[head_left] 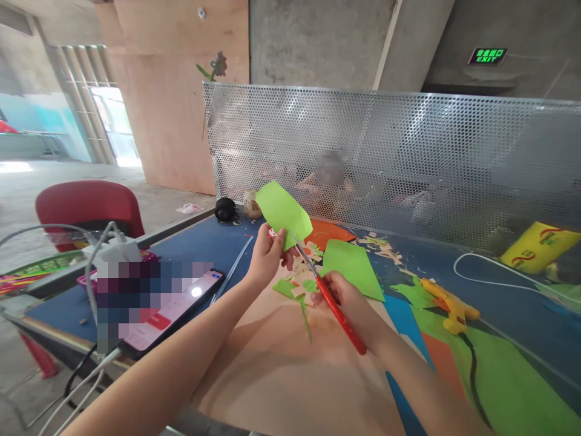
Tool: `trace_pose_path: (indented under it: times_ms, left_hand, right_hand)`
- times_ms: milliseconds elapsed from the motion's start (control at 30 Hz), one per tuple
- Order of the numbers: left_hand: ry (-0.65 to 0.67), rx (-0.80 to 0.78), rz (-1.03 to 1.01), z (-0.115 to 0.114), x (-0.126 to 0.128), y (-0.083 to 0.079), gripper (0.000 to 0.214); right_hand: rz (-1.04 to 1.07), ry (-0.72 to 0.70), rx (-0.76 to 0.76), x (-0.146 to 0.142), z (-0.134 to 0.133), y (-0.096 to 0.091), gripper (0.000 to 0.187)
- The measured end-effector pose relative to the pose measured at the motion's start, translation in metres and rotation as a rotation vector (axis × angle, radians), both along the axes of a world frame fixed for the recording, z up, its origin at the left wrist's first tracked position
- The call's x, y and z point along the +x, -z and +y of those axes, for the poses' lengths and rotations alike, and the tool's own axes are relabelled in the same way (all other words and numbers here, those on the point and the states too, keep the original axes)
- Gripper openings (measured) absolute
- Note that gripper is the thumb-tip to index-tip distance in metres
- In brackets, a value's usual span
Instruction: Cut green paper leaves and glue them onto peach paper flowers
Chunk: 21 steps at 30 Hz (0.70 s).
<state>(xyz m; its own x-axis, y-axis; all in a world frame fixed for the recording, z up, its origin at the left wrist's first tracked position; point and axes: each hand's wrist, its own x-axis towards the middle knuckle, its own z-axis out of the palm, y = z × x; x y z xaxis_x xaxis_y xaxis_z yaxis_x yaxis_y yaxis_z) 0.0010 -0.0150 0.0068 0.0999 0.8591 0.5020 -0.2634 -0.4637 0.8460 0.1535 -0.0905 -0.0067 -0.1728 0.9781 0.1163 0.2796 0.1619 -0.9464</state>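
Note:
My left hand (267,257) pinches the lower edge of a light green sheet (284,209), which looks like paper or thin felt, and holds it up over the table. Red-handled scissors (338,312) are in my right hand (340,297), fingers wrapped around the handles. The scissor blades reach up and left to the sheet's lower edge; whether they are parted is hard to see. Below my hands lie green and beige scraps (297,290) on a large beige sheet (290,369). Another green piece (351,266) rests just beyond my right hand.
A yellow glue gun (449,306) with a black cord lies at right on green sheets (512,369). At left are a phone (172,312), cables and a white charger (118,251). A perforated metal screen (390,151) borders the blue table's (195,239) far side; a yellow packet (538,247) stands there.

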Motion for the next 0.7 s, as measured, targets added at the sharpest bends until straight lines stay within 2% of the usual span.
trace_pose_path:
  times_ms: [167, 433, 700]
  left_hand:
    - [0.006, 0.035, -0.004, 0.0, 0.001, 0.001, 0.02]
    - [0.038, 0.075, 0.047, -0.002, 0.001, 0.001, 0.018]
    - [0.074, 0.069, 0.054, -0.003, 0.001, 0.001, 0.019]
  right_hand:
    - [0.067, -0.003, -0.043, -0.001, 0.001, 0.0, 0.025]
    - [-0.034, 0.016, 0.004, 0.002, 0.005, 0.008, 0.024]
    - [-0.039, 0.001, 0.013, 0.002, 0.005, 0.006, 0.025]
